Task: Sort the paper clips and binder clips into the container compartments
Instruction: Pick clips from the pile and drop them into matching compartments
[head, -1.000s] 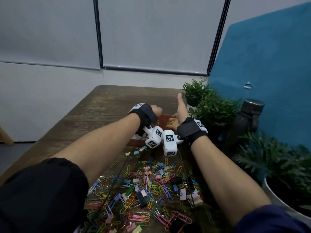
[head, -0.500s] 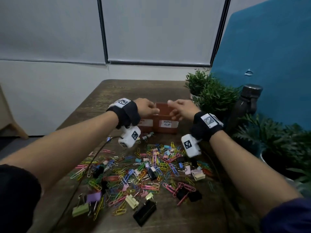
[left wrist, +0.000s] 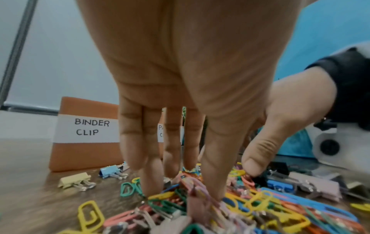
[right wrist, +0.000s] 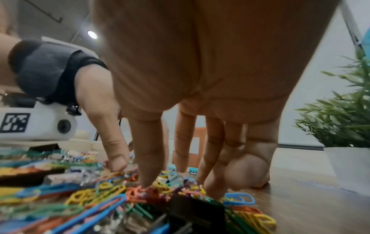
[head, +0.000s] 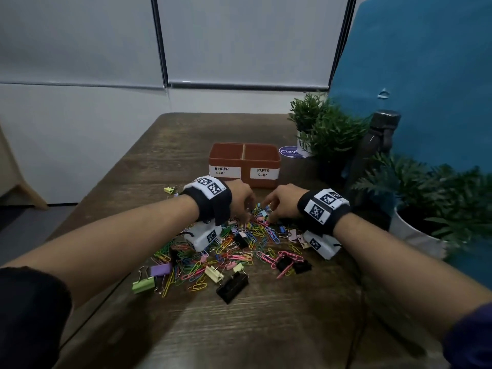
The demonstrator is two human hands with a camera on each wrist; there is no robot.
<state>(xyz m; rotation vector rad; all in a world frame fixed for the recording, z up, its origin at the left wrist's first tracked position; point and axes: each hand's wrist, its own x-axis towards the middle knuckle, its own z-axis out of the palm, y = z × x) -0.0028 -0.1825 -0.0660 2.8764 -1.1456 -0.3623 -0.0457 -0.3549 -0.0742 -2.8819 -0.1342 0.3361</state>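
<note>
The left hand reaches down into the far edge of the pile with fingers straight and tips among the paper clips — it grips nothing yet, and is likely feeling for one to pick out. Just right of it the right hand does the same, its index fingertip and thumb on the clips, outer fingers curled under, nothing plainly pinched. The box stands just beyond both hands, labels facing the person — binder clips go left, paper clips right — close enough for short carries, while the binder clips lie scattered through the pile on the table.
</note>
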